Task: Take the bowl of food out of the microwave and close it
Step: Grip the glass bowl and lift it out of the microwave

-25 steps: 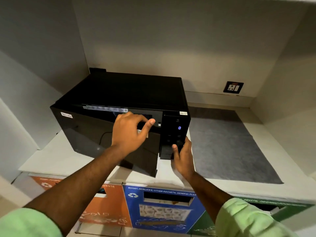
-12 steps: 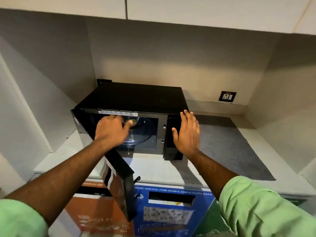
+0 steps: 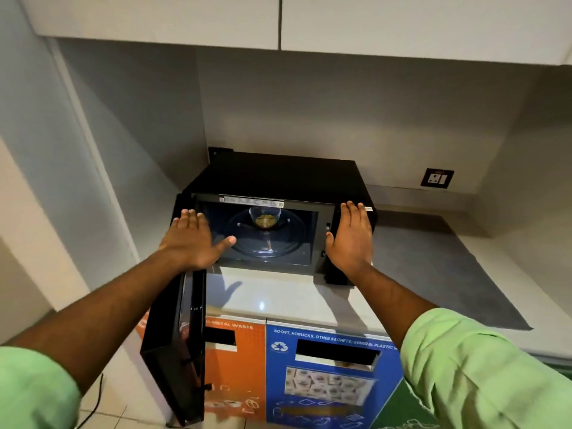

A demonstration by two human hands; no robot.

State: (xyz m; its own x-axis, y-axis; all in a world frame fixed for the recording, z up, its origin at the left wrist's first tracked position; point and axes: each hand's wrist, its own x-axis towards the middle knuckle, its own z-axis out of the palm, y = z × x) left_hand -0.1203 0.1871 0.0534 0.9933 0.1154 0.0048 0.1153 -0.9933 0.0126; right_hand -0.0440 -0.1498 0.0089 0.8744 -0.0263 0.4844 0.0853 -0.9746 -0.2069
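Both hands are spread flat and empty, the left hand [image 3: 194,239] nearer the small clear glass bowl of yellowish food [image 3: 265,217]. The bowl sits beyond and between the hands, deep on the turntable inside the open black microwave [image 3: 278,178], right hand [image 3: 349,239] at the control side.

The orange bin front [image 3: 235,360] reads "METAL WASTE" along its top, the start cut off. The blue bin front [image 3: 328,379] reads "BOOST, HORLICKS, OTHER SACHETS, GENERAL PLASTIC W", beside a white recycling symbol [image 3: 279,346]. The label strip [image 3: 250,200] on the microwave is too small to read.

Right hand [image 3: 349,239] hides the microwave's control panel.
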